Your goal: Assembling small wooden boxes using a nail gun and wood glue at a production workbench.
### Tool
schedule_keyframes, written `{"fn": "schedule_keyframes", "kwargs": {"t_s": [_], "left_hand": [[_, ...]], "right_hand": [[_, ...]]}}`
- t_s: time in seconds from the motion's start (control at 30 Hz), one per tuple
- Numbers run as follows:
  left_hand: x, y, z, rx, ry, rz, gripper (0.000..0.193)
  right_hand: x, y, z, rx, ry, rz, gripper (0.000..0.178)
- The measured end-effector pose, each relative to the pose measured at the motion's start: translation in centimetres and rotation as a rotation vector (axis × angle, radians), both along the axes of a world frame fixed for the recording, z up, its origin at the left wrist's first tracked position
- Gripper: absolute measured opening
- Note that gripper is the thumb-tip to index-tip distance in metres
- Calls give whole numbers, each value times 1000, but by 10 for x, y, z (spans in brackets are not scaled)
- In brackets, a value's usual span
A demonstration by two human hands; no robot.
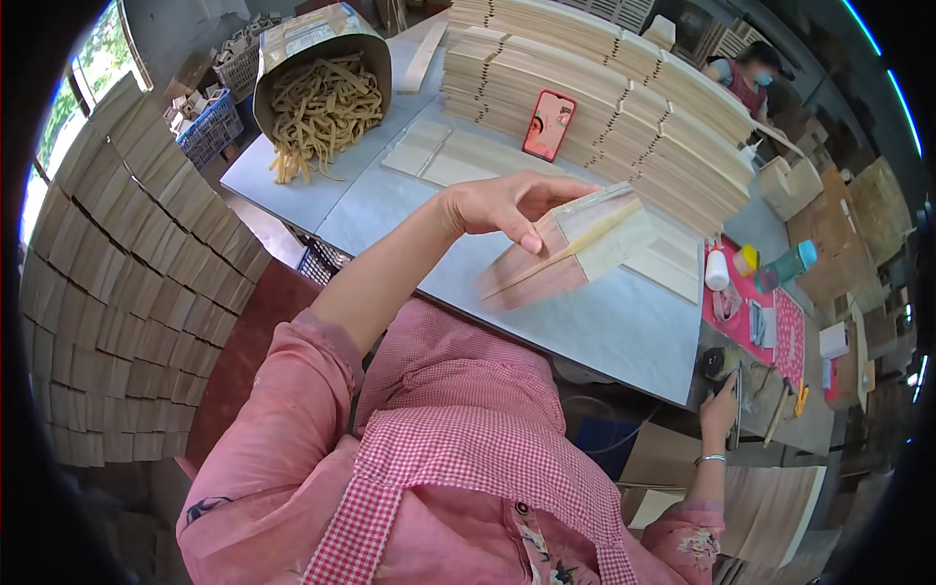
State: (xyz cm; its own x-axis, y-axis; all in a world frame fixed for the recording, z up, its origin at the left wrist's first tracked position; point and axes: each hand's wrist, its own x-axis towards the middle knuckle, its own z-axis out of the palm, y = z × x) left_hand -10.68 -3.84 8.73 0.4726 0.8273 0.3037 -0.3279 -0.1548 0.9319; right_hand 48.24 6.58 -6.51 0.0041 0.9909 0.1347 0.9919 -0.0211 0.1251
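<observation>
Above the table, my left hand (512,210) grips a small wooden box (546,268) by its upper edge, fingers over the top and thumb on the near side. The box is tilted and slightly blurred, with pinkish and pale wood faces and a pale yellow band along it. Out to the right, my right hand (719,409) is down beside the table's edge, fingers closed around part of a dark and metallic tool (736,405) whose kind I cannot make out. A dark round part (717,364) sits just above those fingers.
Stacked wooden slats (585,117) line the table's back, a red phone (550,125) leaning on them. An open sack (322,39) spills yellowish bands (327,107) at far left. A glue bottle (717,268) and teal bottle (785,265) stand right. Another person (751,78) works behind.
</observation>
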Motion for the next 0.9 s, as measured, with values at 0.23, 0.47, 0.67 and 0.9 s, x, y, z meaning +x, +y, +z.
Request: {"fn": "schedule_keyframes", "kwargs": {"t_s": [0.23, 0.47, 0.67, 0.9], "left_hand": [[14, 0, 9, -38, 30, 108, 98], [34, -8, 25, 41, 607, 540, 90], [84, -5, 2, 51, 1300, 699, 93], [72, 20, -99, 413, 1228, 998, 67]], "right_hand": [[4, -4, -1, 19, 91, 21, 69], [-11, -19, 25, -7, -39, -8, 52], [-162, -45, 71, 144, 807, 506, 24], [-309, -56, 21, -97, 1226, 584, 22]]}}
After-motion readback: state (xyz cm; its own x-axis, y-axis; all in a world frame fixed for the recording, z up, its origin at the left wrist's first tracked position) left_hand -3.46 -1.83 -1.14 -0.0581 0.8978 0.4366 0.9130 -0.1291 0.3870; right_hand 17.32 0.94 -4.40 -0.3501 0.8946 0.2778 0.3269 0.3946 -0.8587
